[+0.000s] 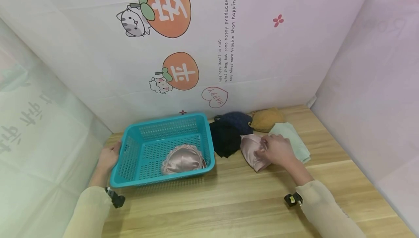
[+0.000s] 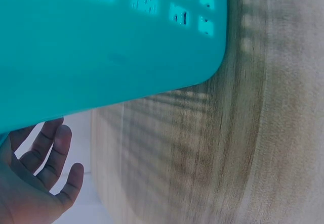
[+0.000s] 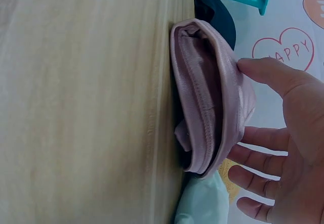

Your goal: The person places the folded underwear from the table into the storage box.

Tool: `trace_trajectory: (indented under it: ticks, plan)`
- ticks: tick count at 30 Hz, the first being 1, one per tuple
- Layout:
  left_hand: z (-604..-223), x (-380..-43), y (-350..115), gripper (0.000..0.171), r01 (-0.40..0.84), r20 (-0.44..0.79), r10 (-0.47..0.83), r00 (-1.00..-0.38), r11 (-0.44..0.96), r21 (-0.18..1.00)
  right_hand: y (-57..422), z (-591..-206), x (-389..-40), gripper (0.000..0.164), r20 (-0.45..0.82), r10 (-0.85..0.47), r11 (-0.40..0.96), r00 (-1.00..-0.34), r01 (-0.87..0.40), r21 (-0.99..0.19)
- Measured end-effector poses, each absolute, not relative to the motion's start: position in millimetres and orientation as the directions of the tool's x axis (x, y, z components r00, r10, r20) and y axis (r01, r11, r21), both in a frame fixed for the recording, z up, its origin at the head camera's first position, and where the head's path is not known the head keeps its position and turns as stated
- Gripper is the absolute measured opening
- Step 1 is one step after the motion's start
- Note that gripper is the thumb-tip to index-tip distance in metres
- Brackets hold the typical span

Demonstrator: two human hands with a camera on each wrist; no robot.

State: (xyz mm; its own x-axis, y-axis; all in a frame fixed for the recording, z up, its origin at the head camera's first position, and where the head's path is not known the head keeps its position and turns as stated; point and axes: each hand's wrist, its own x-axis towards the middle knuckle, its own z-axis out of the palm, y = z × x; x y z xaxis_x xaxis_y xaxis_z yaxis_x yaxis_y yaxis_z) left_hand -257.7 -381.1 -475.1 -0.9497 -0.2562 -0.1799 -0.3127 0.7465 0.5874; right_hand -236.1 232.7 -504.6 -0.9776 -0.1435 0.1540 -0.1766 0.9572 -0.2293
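At the left end of a turquoise plastic basket (image 1: 131, 184), my left hand (image 1: 109, 157) grips the rim. In the left wrist view, the fingers (image 2: 56, 148) curl loosely below the rim, and the thumb is hidden. A pink satin bra (image 1: 183, 159) with lace trim lies inside, toward the basket's front right. To the right of the basket, my right hand (image 1: 278, 150) pinches a folded pink satin bra (image 1: 251, 149) on the table. The right wrist view shows its layered edge (image 3: 207, 102), with thumb and index finger on the outer fabric and the other fingers spread loosely.
Between basket and right hand lies a black folded garment (image 1: 225, 139), with a navy one (image 1: 237, 119) behind it. A mustard garment (image 1: 267, 119) sits at the back, and a pale green one (image 1: 291, 139) lies right of my hand. White printed sheets (image 1: 255, 56) enclose the wooden table (image 1: 203, 209).
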Motion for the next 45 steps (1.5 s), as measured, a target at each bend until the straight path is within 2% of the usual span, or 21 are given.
trace_trajectory:
  ticks: [8, 14, 28, 38, 45]
  plan:
    - [-475, -258, -380, 0.087, -0.324, -0.188, -0.265, -0.946, 0.743, 0.585, 229, -510, -235, 0.075, 0.092, -0.136, 0.96, -0.986, -0.154, -0.235]
    - [-476, -257, -381, 0.087, -0.318, -0.176, -0.266, -0.948, 0.744, 0.588, 227, -512, -234, 0.081, 0.063, -0.108, 0.969, -0.992, -0.119, -0.218]
    - [-476, -258, -381, 0.088, -0.326, -0.192, -0.265, -0.945, 0.738, 0.591, 219, -524, -235, 0.074, 0.076, -0.085, 0.976, -0.994, -0.098, -0.194]
    - [-476, -259, -381, 0.083, -0.328, -0.184, -0.273, -0.944, 0.736, 0.592, 220, -522, -233, 0.08, 0.034, -0.047, 0.984, -0.998, -0.052, -0.169]
    - [-475, -258, -381, 0.086, -0.328, -0.191, -0.267, -0.945, 0.744, 0.581, 218, -523, -232, 0.068, 0.049, -0.048, 0.978, -0.998, -0.057, -0.202]
